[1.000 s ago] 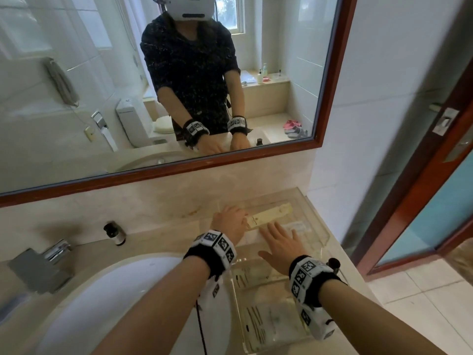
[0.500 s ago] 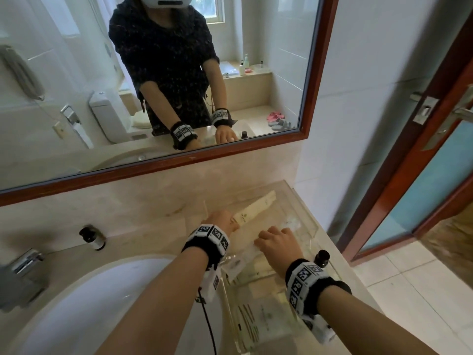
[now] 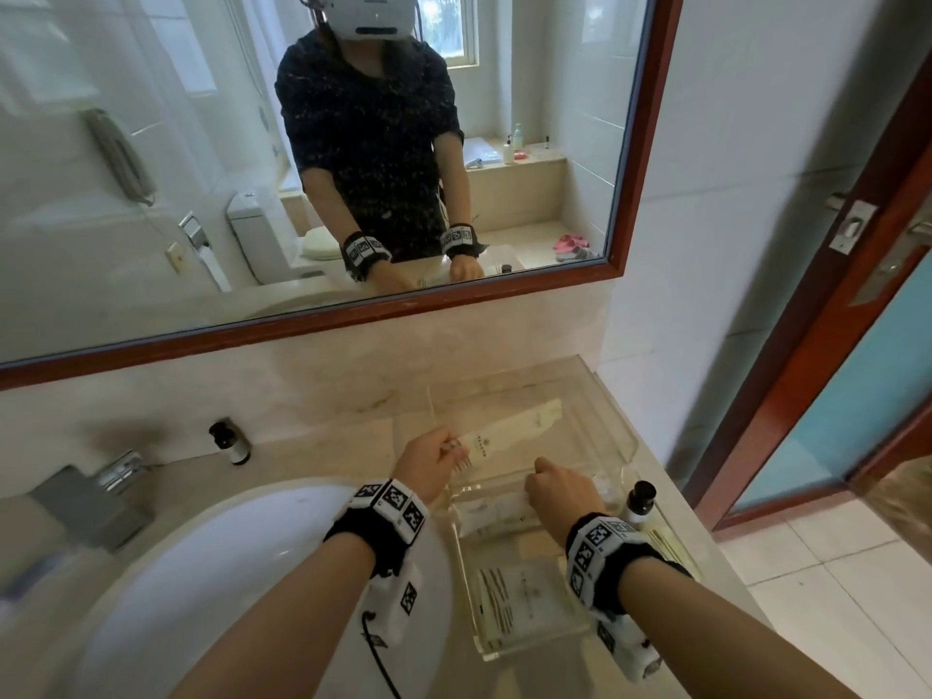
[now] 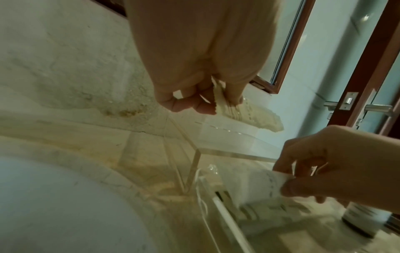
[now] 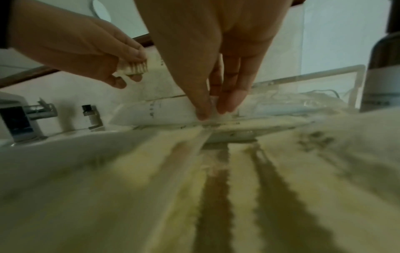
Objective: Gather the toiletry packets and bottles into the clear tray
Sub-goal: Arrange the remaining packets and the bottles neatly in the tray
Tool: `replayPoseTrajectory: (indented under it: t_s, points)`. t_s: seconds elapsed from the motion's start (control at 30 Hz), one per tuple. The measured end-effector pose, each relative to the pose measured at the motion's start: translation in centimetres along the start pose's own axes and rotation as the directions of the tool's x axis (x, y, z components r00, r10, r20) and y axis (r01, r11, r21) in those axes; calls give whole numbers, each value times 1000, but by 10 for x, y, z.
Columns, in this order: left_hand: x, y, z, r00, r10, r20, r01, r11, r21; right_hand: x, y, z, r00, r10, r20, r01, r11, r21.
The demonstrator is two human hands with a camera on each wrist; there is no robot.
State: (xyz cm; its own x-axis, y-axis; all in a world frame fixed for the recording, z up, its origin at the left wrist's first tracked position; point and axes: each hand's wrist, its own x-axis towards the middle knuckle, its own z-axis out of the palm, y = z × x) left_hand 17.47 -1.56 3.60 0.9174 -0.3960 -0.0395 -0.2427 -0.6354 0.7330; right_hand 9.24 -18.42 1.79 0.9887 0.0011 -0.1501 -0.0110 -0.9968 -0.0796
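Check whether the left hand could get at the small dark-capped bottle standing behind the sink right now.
Probably not at once: the left hand is pinching a cream packet. The path to the bottle on the counter looks free.

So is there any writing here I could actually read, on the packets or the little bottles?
None is legible.
Cream packet in the left hand: a small emblem and a line of print, too small.
White packet in the right hand: blurred.
Flat packet in the clear tray: blurred.
Bottle label: unreadable.

Right hand now pinches a white packet.
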Motion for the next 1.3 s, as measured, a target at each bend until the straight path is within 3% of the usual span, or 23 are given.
replayPoseTrajectory:
  t_s: [0.13,0.2,0.33,0.5,0.73,0.9,1.3]
  points:
    - [-13,-2,1,999,-35,14,35,999,-4,1,2,4,989,142,-27,-132,963,234]
    - [-16,-2,4,998,-47,43,46,999,16,1,4,4,987,155,-33,-137,937,321]
    - [-17,2,15,995,-66,75,64,997,31,-12,8,-4,985,114,-128,-70,950,303]
    - [-15,14,36,984,-121,131,102,984,145,-25,18,-12,952,155,-262,-70,950,306]
    - [-20,8,47,983,-178,-34,179,924,337,-22,18,1,995,86,-53,-66,951,303]
    - [-29,3,50,1000,-12,-9,15,838,546,-18,14,5,996,90,-8,-84,953,292]
    - [-45,5,25,998,-28,-59,55,851,522,-18,7,-5,999,31,10,-33,952,304]
